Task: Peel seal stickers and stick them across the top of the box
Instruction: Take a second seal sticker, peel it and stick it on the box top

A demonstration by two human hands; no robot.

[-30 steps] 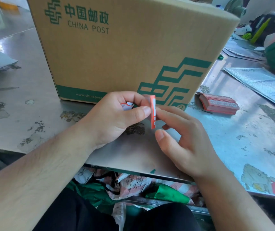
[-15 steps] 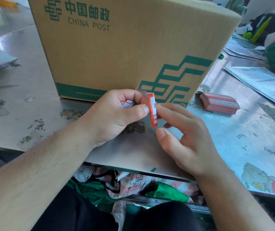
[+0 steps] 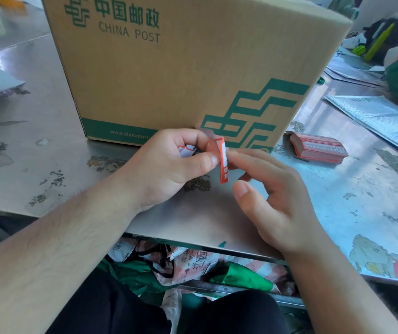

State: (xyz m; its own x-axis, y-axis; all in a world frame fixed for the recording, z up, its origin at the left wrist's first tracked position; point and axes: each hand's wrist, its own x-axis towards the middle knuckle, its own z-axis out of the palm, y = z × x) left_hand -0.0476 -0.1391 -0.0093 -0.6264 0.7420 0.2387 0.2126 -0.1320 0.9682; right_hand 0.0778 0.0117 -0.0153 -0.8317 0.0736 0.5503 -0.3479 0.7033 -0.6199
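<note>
Fingers (image 3: pixel 202 162) of left hand (image 3: pixel 166 165) pinch sticker (image 3: pixel 223 165); right hand (image 3: pixel 277 196) touches it.

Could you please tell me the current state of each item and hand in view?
seal sticker: upright, pinched by left hand, not yet on the box.
left hand: pinches the sticker; white scraps tucked in palm.
right hand: fingertips touch the sticker, thumb apart.
box: upright on table, top out of view.
sticker stack: lying on table, untouched.

Red seal sticker (image 3: pixel 223 162) upright, pinched before brown China Post box (image 3: pixel 193 68); sticker stack (image 3: pixel 318 148) right of box.
</note>
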